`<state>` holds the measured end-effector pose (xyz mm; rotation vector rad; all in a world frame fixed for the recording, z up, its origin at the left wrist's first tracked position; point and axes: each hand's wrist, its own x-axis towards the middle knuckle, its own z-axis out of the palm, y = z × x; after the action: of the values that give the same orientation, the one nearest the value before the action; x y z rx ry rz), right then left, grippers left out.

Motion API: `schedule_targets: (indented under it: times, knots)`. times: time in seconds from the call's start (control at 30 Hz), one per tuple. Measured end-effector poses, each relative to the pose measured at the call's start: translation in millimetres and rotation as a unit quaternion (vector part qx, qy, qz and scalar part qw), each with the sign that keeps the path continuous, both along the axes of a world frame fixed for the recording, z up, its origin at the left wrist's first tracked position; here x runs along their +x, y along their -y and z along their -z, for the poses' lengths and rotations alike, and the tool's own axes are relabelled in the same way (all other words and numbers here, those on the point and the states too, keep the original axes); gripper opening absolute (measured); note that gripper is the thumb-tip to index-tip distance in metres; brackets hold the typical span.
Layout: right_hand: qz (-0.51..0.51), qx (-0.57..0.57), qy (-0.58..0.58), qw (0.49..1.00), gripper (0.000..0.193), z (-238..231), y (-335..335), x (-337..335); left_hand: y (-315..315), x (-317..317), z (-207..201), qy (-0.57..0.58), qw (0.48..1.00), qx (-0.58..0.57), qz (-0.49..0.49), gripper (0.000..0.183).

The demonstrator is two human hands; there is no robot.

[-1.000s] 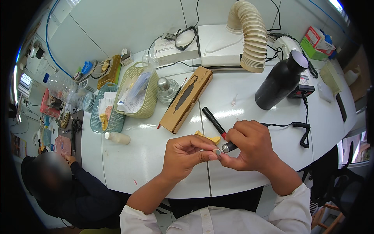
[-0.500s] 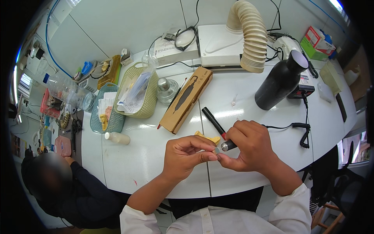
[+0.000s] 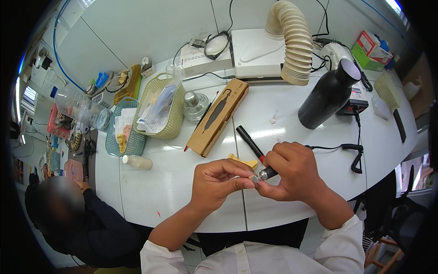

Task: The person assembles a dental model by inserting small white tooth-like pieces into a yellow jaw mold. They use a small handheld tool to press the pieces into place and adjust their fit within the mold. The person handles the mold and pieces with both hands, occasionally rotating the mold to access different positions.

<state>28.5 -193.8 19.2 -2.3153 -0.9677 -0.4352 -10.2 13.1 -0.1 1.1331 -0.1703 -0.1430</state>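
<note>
My right hand (image 3: 294, 171) is wrapped round a black rotary handpiece (image 3: 268, 173) with a silver nose and a thin shank pointing left. Its coiled black cord (image 3: 351, 148) trails off to the right. With thumb and fingertips, my left hand (image 3: 211, 183) pinches a small rounded grey piece (image 3: 254, 179), which meets the shank's tip; its exact kind is too small to make out. Both hands nearly touch above the near part of the white table (image 3: 182, 192). Just beyond them lie a yellow piece (image 3: 246, 161), partly hidden by my fingers, and a black marker (image 3: 249, 141) with a red band.
A cardboard box (image 3: 218, 118), a glass jar (image 3: 195, 107), two baskets (image 3: 172, 130) and a small white bottle (image 3: 138, 161) stand left of centre. To the right are a black bottle (image 3: 321, 98) and a ribbed hose (image 3: 294, 50). A person (image 3: 98, 223) sits at the left.
The small grey piece and the handpiece's nose have shifted very slightly between my fingers. Both hands stay in nearly the same place. The seated person's hand has moved a little.
</note>
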Motion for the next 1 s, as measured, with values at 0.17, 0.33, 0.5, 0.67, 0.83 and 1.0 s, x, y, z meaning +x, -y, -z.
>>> schedule_targets:
  times: [0.17, 0.33, 0.5, 0.67, 0.83, 1.0]
  knots:
    - [-0.001, -0.004, -0.001, 1.0, 0.037, -0.9, 0.1, -0.3, -0.4, -0.8, -1.0, -0.021, 1.0, 0.0, 0.0, 0.019]
    - [0.0, -0.01, -0.008, 1.0, 0.038, -0.2, 0.4, -0.9, -1.6, -1.2, 1.7, -0.028, 1.0, -0.005, 0.004, 0.018]
    - [0.015, 0.0, -0.005, 1.0, 0.039, -0.6, -0.2, -1.0, -3.5, -0.8, 3.6, -0.011, 1.0, -0.02, 0.015, 0.016]
    - [0.015, 0.003, -0.01, 1.0, 0.041, 0.6, -0.2, -0.6, -3.7, -0.1, 4.3, -0.01, 1.0, -0.02, 0.021, 0.015]
    - [0.013, -0.015, -0.01, 1.0, 0.04, 0.1, 0.9, -1.5, -3.6, 0.1, 4.7, -0.02, 1.0, -0.016, 0.016, 0.016]
    - [0.013, 0.003, -0.006, 1.0, 0.039, 0.3, -0.2, -1.0, -1.0, -1.4, -1.2, -0.041, 0.999, -0.01, 0.006, 0.018]
